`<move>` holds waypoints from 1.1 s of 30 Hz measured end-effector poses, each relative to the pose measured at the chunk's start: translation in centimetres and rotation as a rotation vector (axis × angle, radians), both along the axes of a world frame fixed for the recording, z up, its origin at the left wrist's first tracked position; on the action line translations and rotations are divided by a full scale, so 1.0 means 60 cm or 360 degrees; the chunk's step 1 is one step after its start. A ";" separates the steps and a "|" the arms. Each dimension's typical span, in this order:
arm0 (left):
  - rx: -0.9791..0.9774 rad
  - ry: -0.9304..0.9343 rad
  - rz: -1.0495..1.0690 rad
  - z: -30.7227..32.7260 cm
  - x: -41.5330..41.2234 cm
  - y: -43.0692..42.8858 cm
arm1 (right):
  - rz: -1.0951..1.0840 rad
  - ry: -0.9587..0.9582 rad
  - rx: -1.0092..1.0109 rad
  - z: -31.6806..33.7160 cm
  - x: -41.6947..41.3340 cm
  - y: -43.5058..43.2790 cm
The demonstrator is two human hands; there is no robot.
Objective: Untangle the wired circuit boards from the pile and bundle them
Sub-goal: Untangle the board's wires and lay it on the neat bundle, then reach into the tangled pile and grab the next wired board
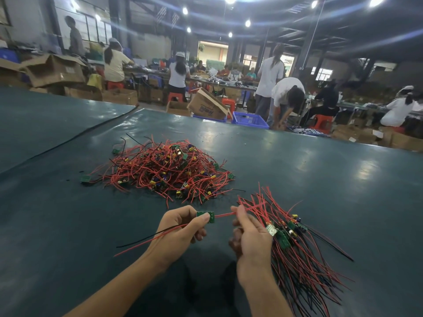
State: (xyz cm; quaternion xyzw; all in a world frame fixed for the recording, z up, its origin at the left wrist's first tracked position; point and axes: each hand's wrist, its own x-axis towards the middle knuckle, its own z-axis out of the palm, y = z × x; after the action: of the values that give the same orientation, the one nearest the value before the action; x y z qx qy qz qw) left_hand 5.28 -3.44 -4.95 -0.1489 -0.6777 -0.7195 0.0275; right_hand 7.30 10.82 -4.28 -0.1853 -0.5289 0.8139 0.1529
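Lying mid-frame on the bench (320,179), the pile (164,170) looks light, springy, likely to snag. Lower right, the right grip (251,239) clutches the floppy bundle (297,255) at its middle; the left grip (180,227) pinches one stiff circuit board (206,217) by its edges.

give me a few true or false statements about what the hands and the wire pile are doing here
1. The left hand pinches a green circuit board. True.
2. The right hand is empty. False: it holds a bundle of wired boards.
3. The pile lies on the table beyond both hands. True.
4. The pile's wires are mostly blue. False: they are mostly red.
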 end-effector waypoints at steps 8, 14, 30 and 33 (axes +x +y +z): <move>0.0001 0.0144 0.0145 -0.003 0.010 0.004 | 0.0010 -0.0093 0.0126 0.005 0.004 0.014; -0.0407 0.0610 0.0370 -0.016 0.008 0.001 | 0.0502 -0.0039 0.0513 0.008 0.026 -0.034; -0.0921 0.0796 0.0128 -0.033 -0.005 -0.021 | -0.0234 -0.0399 0.1649 0.002 0.014 0.064; -0.0932 0.0779 0.0130 -0.035 -0.006 -0.022 | -0.0210 -0.0736 0.2039 0.000 0.018 0.069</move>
State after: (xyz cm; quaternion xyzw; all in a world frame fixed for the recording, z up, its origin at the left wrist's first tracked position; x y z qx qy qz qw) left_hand 4.90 -4.79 -7.07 -0.2908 -0.8332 -0.4370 0.1735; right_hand 8.40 14.94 -4.27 -0.2593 -0.9129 0.2687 0.1647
